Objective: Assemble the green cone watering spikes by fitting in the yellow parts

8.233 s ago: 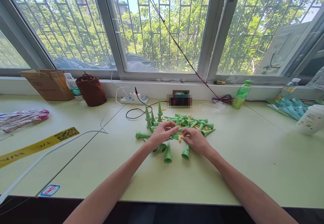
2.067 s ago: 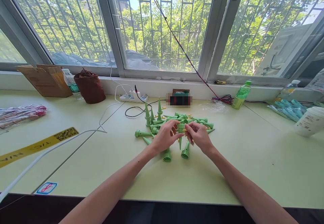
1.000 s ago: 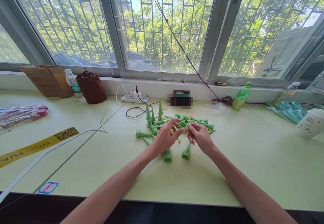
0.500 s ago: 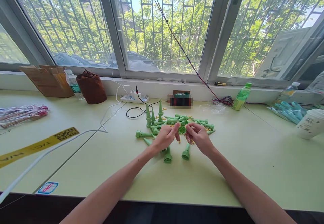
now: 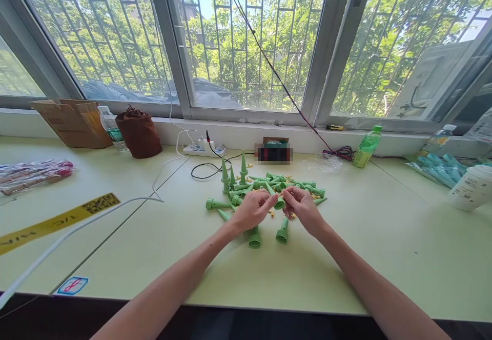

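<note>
A green plastic cone [image 5: 279, 203] is between my two hands, its round open end tilted toward me. My left hand [image 5: 254, 208] is closed on it from the left. My right hand [image 5: 302, 207] pinches at its right side, and a small yellow bit shows by the fingertips. Behind and around the hands lies a pile of green cones [image 5: 265, 182] mixed with small yellow pieces. A few cones stand upright at the pile's left [image 5: 243, 168]. Two more cones lie nearer me, one below my left hand [image 5: 254, 238] and one below my right [image 5: 282, 232].
Along the back stand a cardboard box [image 5: 75, 124], a brown pouch [image 5: 138, 132], a power strip [image 5: 203, 148] and a green bottle [image 5: 367, 147]. A white cup [image 5: 472, 188] is at the right. A white cable [image 5: 88, 222] crosses the left side.
The held cone has tipped, so its side now shows and its open end faces lower. My left fingers have shifted around it, and my right hand has moved slightly.
</note>
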`<state>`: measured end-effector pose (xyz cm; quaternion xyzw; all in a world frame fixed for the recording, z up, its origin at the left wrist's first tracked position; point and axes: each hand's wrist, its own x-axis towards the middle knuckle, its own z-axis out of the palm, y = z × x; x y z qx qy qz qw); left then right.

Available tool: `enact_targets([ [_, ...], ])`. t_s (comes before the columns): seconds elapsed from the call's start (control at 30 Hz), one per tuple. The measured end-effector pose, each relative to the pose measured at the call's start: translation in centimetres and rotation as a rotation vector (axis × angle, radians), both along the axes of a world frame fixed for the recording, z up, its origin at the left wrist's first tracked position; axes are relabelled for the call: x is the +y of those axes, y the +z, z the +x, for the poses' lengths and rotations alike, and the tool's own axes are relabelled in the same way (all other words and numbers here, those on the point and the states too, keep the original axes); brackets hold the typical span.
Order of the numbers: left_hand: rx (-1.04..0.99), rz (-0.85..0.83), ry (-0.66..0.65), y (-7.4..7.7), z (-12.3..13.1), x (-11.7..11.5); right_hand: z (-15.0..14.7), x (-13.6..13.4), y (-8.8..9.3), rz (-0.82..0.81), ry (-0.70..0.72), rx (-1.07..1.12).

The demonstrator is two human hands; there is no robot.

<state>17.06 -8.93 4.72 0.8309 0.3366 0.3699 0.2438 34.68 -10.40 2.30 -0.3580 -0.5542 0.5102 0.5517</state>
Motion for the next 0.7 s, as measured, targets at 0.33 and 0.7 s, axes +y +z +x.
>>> enact_targets([
  [0.33,0.043,0.057,-0.022,-0.6,-0.2,-0.1,-0.1,0.0,0.1,-0.058,-0.010,-0.016],
  [0.7,0.060,0.119,-0.027,-1.2,-0.1,0.3,-0.2,0.2,-0.2,-0.097,-0.029,-0.096],
])
